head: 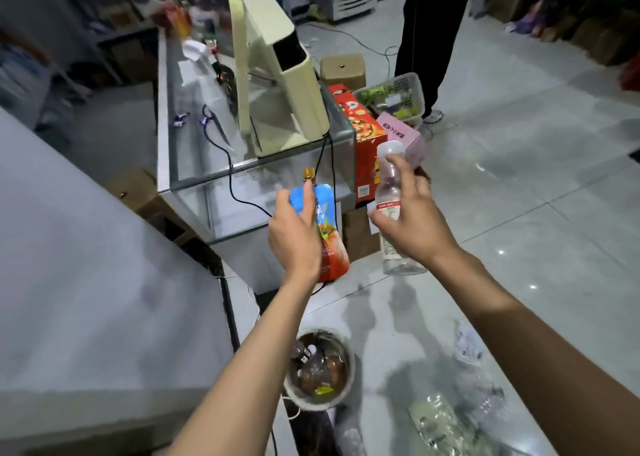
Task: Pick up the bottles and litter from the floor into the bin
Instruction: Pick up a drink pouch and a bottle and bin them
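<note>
My left hand [294, 234] grips a blue and red drink pouch [329, 234] with a gold cap, held upright at chest height. A clear plastic bottle [391, 192] with a red and white label is held upright in my right hand [415, 220]. Below my left forearm, on the tiled floor, stands a round bin [343, 344] with several bottles and wrappers inside. More litter lies on the floor at the lower right: a crumpled white wrapper [467, 344], clear plastic [481, 393] and a pale flat packet [440, 424].
A glass counter [194, 150] with a cream machine [280, 74] and black cables stands ahead. Beside it are cardboard boxes [343, 71], a red box [367, 133] and a plastic basket [394, 95]. A person's legs [426, 40] stand behind. A white counter [86, 265] fills the left.
</note>
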`<state>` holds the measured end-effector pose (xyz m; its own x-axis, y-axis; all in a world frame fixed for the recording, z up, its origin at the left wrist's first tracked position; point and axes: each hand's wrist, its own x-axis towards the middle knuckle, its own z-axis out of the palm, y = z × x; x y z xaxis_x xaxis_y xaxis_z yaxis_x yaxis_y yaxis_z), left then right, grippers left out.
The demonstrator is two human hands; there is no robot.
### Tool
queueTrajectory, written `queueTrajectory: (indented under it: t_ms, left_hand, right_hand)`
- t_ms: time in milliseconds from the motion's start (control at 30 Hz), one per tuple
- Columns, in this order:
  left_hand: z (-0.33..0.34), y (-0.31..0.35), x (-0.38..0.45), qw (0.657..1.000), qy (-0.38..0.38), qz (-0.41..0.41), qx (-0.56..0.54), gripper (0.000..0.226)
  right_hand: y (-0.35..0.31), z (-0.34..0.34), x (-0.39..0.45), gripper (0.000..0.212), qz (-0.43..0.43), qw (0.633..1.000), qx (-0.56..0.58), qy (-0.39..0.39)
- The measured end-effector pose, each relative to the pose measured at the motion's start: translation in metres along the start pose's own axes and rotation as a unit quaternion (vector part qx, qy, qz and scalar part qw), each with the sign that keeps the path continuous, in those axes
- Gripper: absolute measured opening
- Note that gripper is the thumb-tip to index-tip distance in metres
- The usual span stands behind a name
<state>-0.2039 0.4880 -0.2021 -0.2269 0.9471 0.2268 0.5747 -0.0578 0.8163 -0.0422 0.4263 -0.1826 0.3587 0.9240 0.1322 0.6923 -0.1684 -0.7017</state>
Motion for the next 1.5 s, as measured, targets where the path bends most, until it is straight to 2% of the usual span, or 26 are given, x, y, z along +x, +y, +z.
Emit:
queueTrajectory:
  t_ms: [233, 400, 567, 667, 800, 867, 900, 1000, 1067, 1167, 1300, 1500]
  left_hand:
    - [0.013, -0.078, 0.022, 0.998, 0.02, -0.058, 0.02, 0.049]
    - [0.044, -0.152, 0.023, 0.996, 0.025, -0.078, 0.043, 0.049]
    - [0.085, -0.274, -0.023, 0.984, 0.031, -0.159, 0.071, 0.051]
    - [0.113, -0.344, -0.061, 0.968, 0.0, -0.236, 0.088, 0.048]
    - [0.145, -0.41, -0.114, 0.951, 0.001, -0.291, 0.102, 0.064]
    - [0.163, -0.435, -0.131, 0.942, -0.041, -0.321, 0.092, 0.046]
    - [0.173, -0.447, -0.136, 0.941, -0.052, -0.324, 0.084, 0.043]
    - [0.198, -0.476, -0.148, 0.943, -0.081, -0.31, 0.089, 0.053]
    - [0.216, -0.493, -0.152, 0.94, -0.102, -0.31, 0.098, 0.042]
    - [0.238, -0.517, -0.154, 0.939, -0.081, -0.29, 0.165, 0.037]
    - [0.257, -0.536, -0.168, 0.944, -0.05, -0.294, 0.141, 0.037]
    - [0.241, -0.55, -0.183, 0.963, -0.047, -0.226, 0.142, 0.029]
  right_hand:
    - [0.0, 0.082, 0.013, 0.086, -0.02, 0.999, 0.032, -0.034]
    - [0.033, 0.164, 0.009, 0.088, -0.032, 0.996, 0.038, -0.068]
    - [0.095, 0.246, -0.02, 0.085, -0.062, 0.992, 0.068, -0.081]
    - [0.136, 0.285, -0.044, 0.082, -0.076, 0.99, 0.073, -0.095]
    - [0.189, 0.332, -0.075, 0.081, -0.054, 0.989, 0.081, -0.115]
    - [0.214, 0.355, -0.086, 0.081, -0.049, 0.987, 0.086, -0.129]
    - [0.226, 0.365, -0.089, 0.082, -0.048, 0.986, 0.091, -0.135]
    - [0.259, 0.393, -0.092, 0.081, -0.049, 0.984, 0.096, -0.139]
    - [0.278, 0.409, -0.092, 0.081, -0.046, 0.985, 0.093, -0.135]
    - [0.299, 0.431, -0.09, 0.083, -0.039, 0.986, 0.092, -0.135]
    - [0.315, 0.455, -0.093, 0.084, -0.049, 0.985, 0.07, -0.152]
    - [0.313, 0.465, -0.104, 0.085, -0.064, 0.978, 0.043, -0.195]
